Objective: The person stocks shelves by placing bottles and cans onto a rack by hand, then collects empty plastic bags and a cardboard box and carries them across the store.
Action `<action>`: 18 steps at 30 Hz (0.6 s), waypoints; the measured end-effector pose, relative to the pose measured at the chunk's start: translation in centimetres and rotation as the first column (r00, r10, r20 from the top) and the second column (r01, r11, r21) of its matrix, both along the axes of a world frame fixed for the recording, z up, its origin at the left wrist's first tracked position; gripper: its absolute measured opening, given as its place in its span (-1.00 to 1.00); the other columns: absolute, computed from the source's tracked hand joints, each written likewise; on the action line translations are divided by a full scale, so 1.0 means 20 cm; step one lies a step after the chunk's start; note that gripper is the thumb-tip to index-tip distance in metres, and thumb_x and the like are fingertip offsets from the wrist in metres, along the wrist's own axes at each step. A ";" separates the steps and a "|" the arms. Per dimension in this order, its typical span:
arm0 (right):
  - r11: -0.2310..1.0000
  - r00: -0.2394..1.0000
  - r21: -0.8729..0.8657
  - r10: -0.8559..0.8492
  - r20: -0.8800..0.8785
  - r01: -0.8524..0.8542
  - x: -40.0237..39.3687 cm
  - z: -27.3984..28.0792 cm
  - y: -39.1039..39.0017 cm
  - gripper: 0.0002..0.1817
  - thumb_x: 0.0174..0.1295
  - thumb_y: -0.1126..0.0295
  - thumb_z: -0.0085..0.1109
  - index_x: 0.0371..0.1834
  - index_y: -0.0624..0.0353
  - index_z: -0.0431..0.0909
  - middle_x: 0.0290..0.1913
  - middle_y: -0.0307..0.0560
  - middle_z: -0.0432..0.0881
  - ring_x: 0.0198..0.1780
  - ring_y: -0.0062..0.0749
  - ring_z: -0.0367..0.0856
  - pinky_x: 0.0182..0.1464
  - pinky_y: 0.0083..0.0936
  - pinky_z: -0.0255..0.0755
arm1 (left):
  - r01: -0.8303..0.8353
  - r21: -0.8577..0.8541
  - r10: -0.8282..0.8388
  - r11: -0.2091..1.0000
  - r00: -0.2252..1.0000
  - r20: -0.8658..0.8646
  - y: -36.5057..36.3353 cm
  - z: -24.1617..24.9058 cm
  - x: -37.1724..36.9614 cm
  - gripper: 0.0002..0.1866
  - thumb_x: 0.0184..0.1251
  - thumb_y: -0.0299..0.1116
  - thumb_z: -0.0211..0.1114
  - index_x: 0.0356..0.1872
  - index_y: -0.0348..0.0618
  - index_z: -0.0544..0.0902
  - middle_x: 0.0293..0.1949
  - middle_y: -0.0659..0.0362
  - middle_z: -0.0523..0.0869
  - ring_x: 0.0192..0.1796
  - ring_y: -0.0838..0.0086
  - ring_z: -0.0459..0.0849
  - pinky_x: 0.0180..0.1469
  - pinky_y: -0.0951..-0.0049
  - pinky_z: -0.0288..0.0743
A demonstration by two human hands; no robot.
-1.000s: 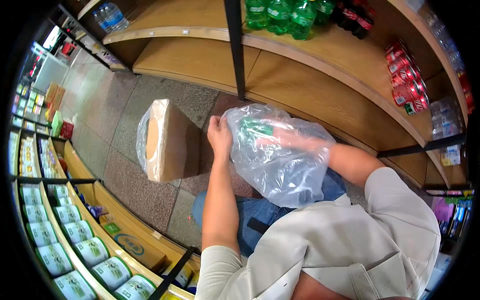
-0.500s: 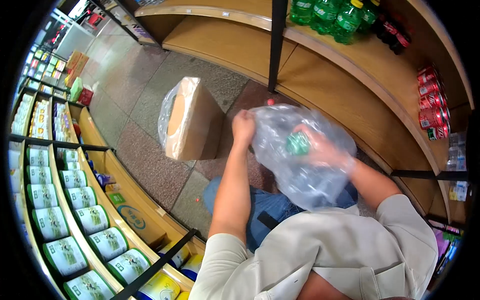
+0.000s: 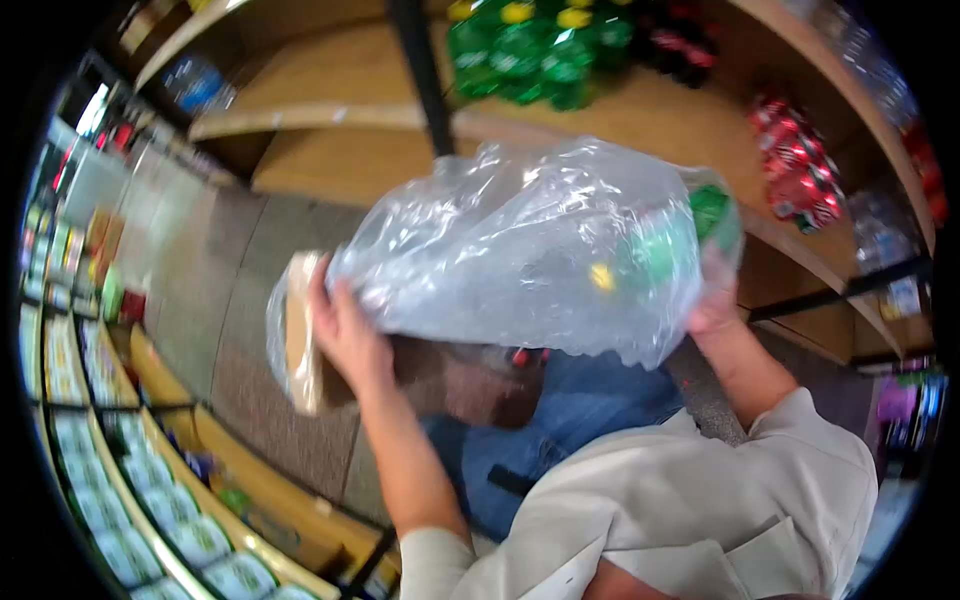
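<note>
A large clear plastic bag (image 3: pixel 500 240) stretches between my two hands, raised above my lap. At its left end, my left hand (image 3: pixel 350 335) is closed on the gathered film. On the other side, my right hand (image 3: pixel 715 295) grips a green soda bottle (image 3: pixel 710 210) lying sideways at the bag's right end. Its yellow cap (image 3: pixel 602 277) shows through the film, pointing left. Part of the bottle is blurred behind the plastic, and some of my right fingers are hidden.
A cardboard box (image 3: pixel 300 340) with clear wrap stands on the floor beyond my left hand. Green bottles (image 3: pixel 520 60), dark bottles (image 3: pixel 675 45) and red cans (image 3: pixel 795 165) fill parts of the curved shelf ahead. Shelves of white tins (image 3: pixel 150 490) stand at left.
The bag has risen and stretched out sideways between my hands. My left hand moved left and my right hand moved right with the bottle. The view has turned, showing more of the shelf.
</note>
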State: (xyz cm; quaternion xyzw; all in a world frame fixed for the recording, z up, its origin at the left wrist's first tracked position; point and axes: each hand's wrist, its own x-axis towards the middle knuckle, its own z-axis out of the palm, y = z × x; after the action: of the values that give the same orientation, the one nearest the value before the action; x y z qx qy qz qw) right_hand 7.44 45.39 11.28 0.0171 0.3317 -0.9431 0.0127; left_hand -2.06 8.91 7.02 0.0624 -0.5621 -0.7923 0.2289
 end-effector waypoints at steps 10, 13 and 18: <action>-0.062 0.492 0.489 0.083 -0.866 0.870 -0.21 0.27 0.12 -0.30 0.04 0.43 0.46 0.27 0.21 0.35 0.09 0.05 0.57 0.13 -0.26 0.54 0.13 -0.34 0.50 | -0.389 -0.144 0.389 0.910 0.921 -0.032 -0.63 0.09 -0.01 -0.66 0.49 -0.48 0.07 0.23 -0.25 0.53 -0.03 0.03 0.67 -0.12 0.42 0.68 -0.13 0.45 0.62; 0.189 0.670 0.652 -0.349 -0.655 0.735 -0.27 0.37 0.17 -0.23 0.03 0.18 0.56 0.26 0.29 0.39 0.03 0.04 0.63 0.00 -0.23 0.65 0.10 -0.33 0.53 | -0.618 -0.139 0.608 0.774 0.786 -0.108 -1.00 0.18 0.05 -0.60 0.46 -0.42 0.04 0.27 -0.33 0.46 0.06 -0.10 0.62 -0.10 0.25 0.68 -0.14 0.35 0.63; 0.680 0.944 0.709 -0.077 0.321 -0.186 -0.67 0.52 0.54 -0.09 -0.02 0.14 0.57 0.36 0.31 0.30 -0.03 0.01 0.59 -0.20 -0.39 0.64 -0.32 -0.44 0.61 | -0.704 -0.361 0.787 0.611 0.591 0.179 -1.80 -0.15 0.02 -0.49 0.44 -0.27 0.16 0.22 -0.51 0.41 0.08 -0.15 0.59 -0.09 0.15 0.65 -0.14 0.23 0.64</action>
State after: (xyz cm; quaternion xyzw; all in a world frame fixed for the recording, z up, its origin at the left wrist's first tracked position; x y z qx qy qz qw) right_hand -5.90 56.21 21.60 0.1659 0.6738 -0.7147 0.0877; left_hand -1.60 -27.01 3.93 0.3918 -0.6076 -0.5212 0.4535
